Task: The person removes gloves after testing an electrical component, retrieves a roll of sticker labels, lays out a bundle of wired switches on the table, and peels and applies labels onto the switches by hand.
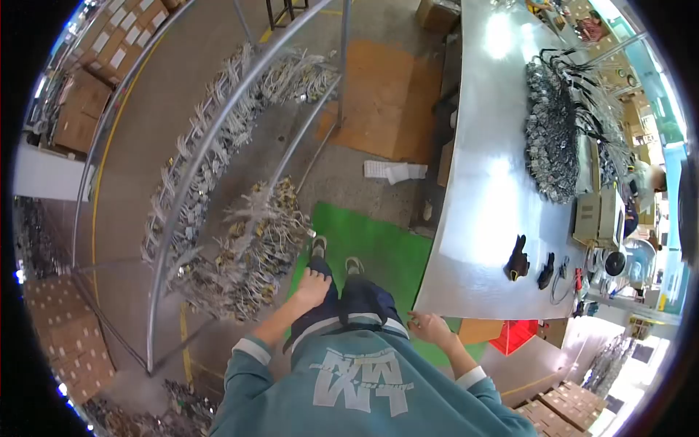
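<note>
My left hand [313, 288] rests over the dark trousers [375, 297] at my thigh, its fingers loosely bent and nothing seen in them. Beside the near corner of the metal-topped table [466, 295], my right hand [431, 327] has its fingertips right at the edge and shows no object in its grasp. A black glove [518, 259] lies on the tabletop ahead of that hand, with a smaller black glove-like item [546, 272] to its right. Farther along the table is a heap of black cables with connectors [550, 131].
Metal tube rails [191, 171] curve along my left, hung with bundles of pale cables [251, 251]. Underfoot lies a green mat [371, 244], with a brown board [386, 102] beyond. Stacked cartons [69, 335] stand at the left. A red bin [513, 335] sits below the table's end.
</note>
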`<state>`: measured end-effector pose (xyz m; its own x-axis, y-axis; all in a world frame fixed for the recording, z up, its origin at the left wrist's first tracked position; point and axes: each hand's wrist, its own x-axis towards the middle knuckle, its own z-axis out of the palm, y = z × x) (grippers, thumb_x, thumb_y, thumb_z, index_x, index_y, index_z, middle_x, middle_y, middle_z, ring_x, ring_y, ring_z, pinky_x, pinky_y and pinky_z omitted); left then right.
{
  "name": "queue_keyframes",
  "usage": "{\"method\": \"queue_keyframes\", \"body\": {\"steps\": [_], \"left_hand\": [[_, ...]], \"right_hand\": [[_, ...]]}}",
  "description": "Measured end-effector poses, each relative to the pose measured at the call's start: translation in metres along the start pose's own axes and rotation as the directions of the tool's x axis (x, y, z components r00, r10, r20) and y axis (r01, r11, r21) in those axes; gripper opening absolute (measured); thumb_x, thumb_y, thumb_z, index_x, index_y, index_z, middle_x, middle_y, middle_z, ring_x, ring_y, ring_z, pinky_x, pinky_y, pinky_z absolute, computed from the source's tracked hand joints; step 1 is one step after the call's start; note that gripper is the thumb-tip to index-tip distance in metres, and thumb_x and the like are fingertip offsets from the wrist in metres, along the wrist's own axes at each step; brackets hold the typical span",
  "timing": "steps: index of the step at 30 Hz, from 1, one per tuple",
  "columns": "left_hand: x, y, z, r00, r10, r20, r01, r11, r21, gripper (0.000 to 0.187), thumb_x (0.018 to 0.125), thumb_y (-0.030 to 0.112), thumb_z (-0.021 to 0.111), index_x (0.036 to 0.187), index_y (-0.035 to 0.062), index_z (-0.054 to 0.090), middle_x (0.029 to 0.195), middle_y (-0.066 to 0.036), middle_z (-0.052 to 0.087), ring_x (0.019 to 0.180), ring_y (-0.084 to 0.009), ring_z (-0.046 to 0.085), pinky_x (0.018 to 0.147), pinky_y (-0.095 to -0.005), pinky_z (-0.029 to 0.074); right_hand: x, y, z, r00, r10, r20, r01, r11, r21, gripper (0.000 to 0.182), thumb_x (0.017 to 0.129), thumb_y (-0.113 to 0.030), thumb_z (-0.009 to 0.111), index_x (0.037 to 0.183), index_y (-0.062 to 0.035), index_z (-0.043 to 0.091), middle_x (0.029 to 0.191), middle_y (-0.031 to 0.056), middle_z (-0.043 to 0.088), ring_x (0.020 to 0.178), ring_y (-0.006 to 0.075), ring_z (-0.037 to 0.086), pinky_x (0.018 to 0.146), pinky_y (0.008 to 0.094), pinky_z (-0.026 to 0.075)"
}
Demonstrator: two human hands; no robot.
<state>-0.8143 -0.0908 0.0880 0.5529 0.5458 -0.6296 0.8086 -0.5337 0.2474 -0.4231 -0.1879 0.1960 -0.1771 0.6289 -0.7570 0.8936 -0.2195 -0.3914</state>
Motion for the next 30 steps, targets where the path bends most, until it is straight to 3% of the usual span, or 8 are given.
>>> {"method": "queue_keyframes", "body": {"steps": [4, 7, 12, 17, 20, 22, 27, 30], "left_hand": [[0.021, -0.033, -0.059, 0.984, 0.159, -0.081, -0.150, 0.983, 0.103, 0.046, 0.089, 0.019, 0.067, 0.134, 0.0076, 0.067, 0.117, -0.017, 0.073, 0.121, -0.0355, 0.064, 0.110, -0.0542, 0.040], [0.042, -0.061, -0.090, 0.976, 0.196, -0.095, -0.184, 0.976, 0.118, 0.048, 0.089, 0.018, 0.068, 0.135, 0.0078, 0.066, 0.116, -0.016, 0.074, 0.122, -0.0357, 0.065, 0.110, -0.0551, 0.040], [0.084, -0.091, -0.131, 0.967, 0.167, 0.192, -0.205, 0.959, 0.197, 0.041, 0.089, 0.019, 0.069, 0.128, 0.0097, 0.070, 0.116, -0.016, 0.075, 0.115, -0.0323, 0.070, 0.100, -0.0512, 0.047], [0.142, -0.114, -0.162, 0.950, 0.180, 0.256, -0.219, 0.967, 0.133, 0.038, 0.091, 0.017, 0.065, 0.128, 0.0094, 0.069, 0.115, -0.015, 0.076, 0.109, -0.0328, 0.073, 0.096, -0.0478, 0.050], [0.188, -0.123, -0.191, 0.989, 0.142, 0.042, -0.145, 0.986, 0.081, 0.044, 0.091, 0.019, 0.064, 0.134, 0.0091, 0.065, 0.115, -0.016, 0.076, 0.108, -0.0345, 0.073, 0.097, -0.0502, 0.050], [0.207, -0.128, -0.212, 0.994, 0.101, 0.043, -0.106, 0.985, 0.139, 0.045, 0.091, 0.019, 0.064, 0.135, 0.0092, 0.065, 0.115, -0.017, 0.076, 0.108, -0.0344, 0.073, 0.098, -0.0507, 0.050], [0.276, -0.130, -0.254, 0.992, 0.027, 0.123, -0.044, 0.989, 0.143, 0.053, 0.091, 0.020, 0.064, 0.142, 0.0078, 0.062, 0.115, -0.018, 0.076, 0.112, -0.0358, 0.071, 0.103, -0.0543, 0.047], [0.336, -0.141, -0.245, 0.997, 0.039, 0.060, -0.036, 0.998, -0.051, 0.052, 0.094, 0.021, 0.060, 0.144, 0.0074, 0.060, 0.127, -0.022, 0.071, 0.135, -0.0424, 0.057, 0.116, -0.0634, 0.035]], "right_hand": [[0.005, -0.028, 0.012, 0.986, 0.013, -0.168, 0.015, 0.987, 0.161, 0.048, 0.097, -0.037, 0.064, 0.136, -0.0093, 0.068, 0.111, 0.0138, 0.079, 0.102, 0.0355, 0.076, 0.092, 0.0467, 0.060], [0.008, -0.051, 0.005, 0.967, 0.193, -0.169, -0.121, 0.924, 0.364, 0.047, 0.097, -0.037, 0.065, 0.136, -0.0099, 0.068, 0.110, 0.0122, 0.080, 0.101, 0.0339, 0.076, 0.091, 0.0465, 0.060], [0.059, -0.068, -0.025, 0.911, 0.340, -0.233, -0.200, 0.859, 0.471, 0.045, 0.100, -0.029, 0.065, 0.138, -0.0048, 0.065, 0.111, 0.0176, 0.079, 0.095, 0.0327, 0.078, 0.087, 0.0409, 0.061], [0.179, -0.065, -0.047, 0.937, 0.186, -0.296, 0.031, 0.799, 0.601, 0.043, 0.102, -0.026, 0.064, 0.139, -0.0051, 0.065, 0.111, 0.0181, 0.079, 0.099, 0.0316, 0.078, 0.089, 0.0418, 0.061], [0.249, -0.062, -0.118, 0.939, 0.077, -0.336, 0.121, 0.838, 0.531, 0.041, 0.101, -0.026, 0.065, 0.136, -0.0046, 0.067, 0.109, 0.0180, 0.079, 0.101, 0.0325, 0.077, 0.088, 0.0424, 0.060], [0.280, -0.062, -0.148, 0.922, 0.038, -0.384, 0.194, 0.815, 0.546, 0.038, 0.098, -0.027, 0.065, 0.128, -0.0061, 0.072, 0.100, 0.0151, 0.080, 0.096, 0.0375, 0.076, 0.089, 0.0454, 0.060], [0.348, -0.028, -0.203, 0.914, 0.141, -0.381, 0.152, 0.750, 0.643, 0.040, 0.099, -0.029, 0.063, 0.131, -0.0054, 0.071, 0.100, 0.0158, 0.079, 0.097, 0.0374, 0.076, 0.088, 0.0446, 0.059], [0.407, 0.010, -0.196, 0.935, 0.216, -0.280, 0.057, 0.690, 0.722, 0.041, 0.099, -0.030, 0.062, 0.132, -0.0056, 0.070, 0.103, 0.0177, 0.079, 0.100, 0.0388, 0.075, 0.090, 0.0450, 0.058]]}}
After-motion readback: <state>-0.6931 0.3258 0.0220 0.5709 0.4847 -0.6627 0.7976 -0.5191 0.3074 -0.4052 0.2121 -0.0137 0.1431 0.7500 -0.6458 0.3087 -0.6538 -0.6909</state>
